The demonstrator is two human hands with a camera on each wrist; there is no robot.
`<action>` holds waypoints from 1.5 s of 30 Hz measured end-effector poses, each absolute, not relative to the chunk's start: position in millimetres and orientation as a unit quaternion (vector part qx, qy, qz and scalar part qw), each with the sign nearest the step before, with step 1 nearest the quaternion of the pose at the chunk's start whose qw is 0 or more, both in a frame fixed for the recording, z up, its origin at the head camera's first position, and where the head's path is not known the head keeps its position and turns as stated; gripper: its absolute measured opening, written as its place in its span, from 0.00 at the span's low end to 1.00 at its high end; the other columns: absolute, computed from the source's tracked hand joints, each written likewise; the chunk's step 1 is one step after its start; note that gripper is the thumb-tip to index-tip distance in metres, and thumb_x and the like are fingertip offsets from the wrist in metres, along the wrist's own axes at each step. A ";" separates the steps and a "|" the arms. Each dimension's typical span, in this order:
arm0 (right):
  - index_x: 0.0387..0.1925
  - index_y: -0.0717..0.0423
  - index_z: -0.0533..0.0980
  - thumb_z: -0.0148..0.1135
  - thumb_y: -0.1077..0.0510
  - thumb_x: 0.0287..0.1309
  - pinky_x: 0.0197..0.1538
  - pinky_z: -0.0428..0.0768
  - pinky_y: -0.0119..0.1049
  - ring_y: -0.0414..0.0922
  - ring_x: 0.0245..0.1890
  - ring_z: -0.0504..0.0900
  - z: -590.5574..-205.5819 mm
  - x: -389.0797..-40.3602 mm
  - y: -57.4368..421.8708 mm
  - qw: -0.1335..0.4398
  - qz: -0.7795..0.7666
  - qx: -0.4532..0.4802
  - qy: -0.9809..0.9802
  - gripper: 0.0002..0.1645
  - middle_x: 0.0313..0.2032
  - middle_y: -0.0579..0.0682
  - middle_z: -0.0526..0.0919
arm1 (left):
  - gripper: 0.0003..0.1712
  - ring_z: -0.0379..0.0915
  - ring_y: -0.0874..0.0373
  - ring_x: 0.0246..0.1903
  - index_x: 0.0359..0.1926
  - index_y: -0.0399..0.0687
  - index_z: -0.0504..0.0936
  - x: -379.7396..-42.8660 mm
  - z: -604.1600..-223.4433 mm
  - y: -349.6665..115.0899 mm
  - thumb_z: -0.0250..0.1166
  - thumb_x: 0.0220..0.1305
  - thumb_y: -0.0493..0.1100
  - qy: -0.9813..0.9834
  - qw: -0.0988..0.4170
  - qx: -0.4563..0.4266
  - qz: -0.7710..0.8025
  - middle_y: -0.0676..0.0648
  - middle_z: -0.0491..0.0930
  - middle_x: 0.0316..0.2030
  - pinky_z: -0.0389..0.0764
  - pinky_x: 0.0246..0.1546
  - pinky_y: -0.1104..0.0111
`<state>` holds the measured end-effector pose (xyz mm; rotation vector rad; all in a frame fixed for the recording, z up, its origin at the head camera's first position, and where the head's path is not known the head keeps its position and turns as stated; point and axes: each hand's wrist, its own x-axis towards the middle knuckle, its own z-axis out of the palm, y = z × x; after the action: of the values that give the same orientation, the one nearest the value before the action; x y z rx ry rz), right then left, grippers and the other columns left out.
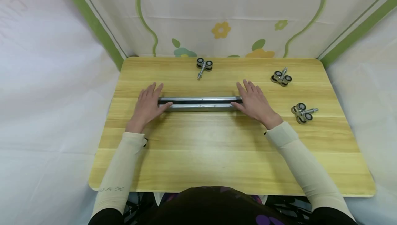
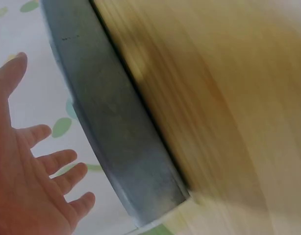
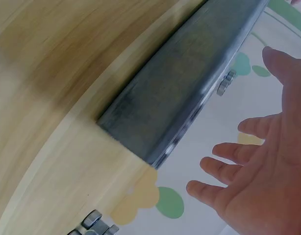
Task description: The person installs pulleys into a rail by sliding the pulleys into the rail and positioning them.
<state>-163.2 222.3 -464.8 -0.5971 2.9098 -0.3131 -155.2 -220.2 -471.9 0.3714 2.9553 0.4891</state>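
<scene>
A steel channel rail [image 1: 201,108] with a dark slot along its top lies crosswise near the middle of the wooden table. My left hand [image 1: 148,103] is at its left end, fingers spread and straight, thumb overlapping the rail in the head view. At the opposite end, my right hand [image 1: 255,102] is held the same way. Both wrist views show air between each hand and the flat grey side of the rail [image 2: 111,107]. Neither hand holds anything.
Three roller trolleys with threaded bolts lie on the table [image 1: 198,163]: one trolley [image 1: 204,67] behind the rail, another trolley [image 1: 281,77] at the back right, a third trolley [image 1: 303,113] right of my right hand. A printed cloth [image 1: 192,4] hangs behind the table.
</scene>
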 end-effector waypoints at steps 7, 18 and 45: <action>0.81 0.66 0.56 0.59 0.36 0.76 0.79 0.56 0.67 0.71 0.78 0.55 -462.7 -163.3 233.7 0.040 -0.088 -0.214 0.972 0.51 0.78 0.74 0.56 | 0.54 0.38 0.35 0.83 0.86 0.46 0.47 -152.0 -470.8 -243.2 0.59 0.76 0.68 0.970 0.089 0.130 0.185 0.32 0.43 0.83 0.42 0.81 0.40; 0.79 0.70 0.58 0.57 0.41 0.79 0.79 0.54 0.67 0.72 0.77 0.56 -456.2 -153.4 289.1 0.056 -0.102 -0.175 0.978 0.46 0.77 0.75 0.57 | 0.53 0.38 0.33 0.82 0.86 0.45 0.47 -153.9 -469.2 -264.9 0.58 0.76 0.68 0.960 0.127 0.126 0.213 0.32 0.43 0.84 0.41 0.81 0.39; 0.73 0.76 0.62 0.44 0.65 0.77 0.65 0.65 0.76 0.79 0.67 0.64 -463.3 -101.1 441.3 0.056 -0.134 -0.092 0.985 0.29 0.68 0.79 0.67 | 0.45 0.51 0.33 0.78 0.79 0.37 0.63 -158.9 -490.2 -267.7 0.64 0.76 0.61 0.954 0.126 0.144 0.229 0.31 0.63 0.76 0.52 0.79 0.40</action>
<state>-101.1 441.3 -463.3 -0.2797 2.9883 -0.4069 -158.9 -267.7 -490.2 0.4186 2.7791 0.6671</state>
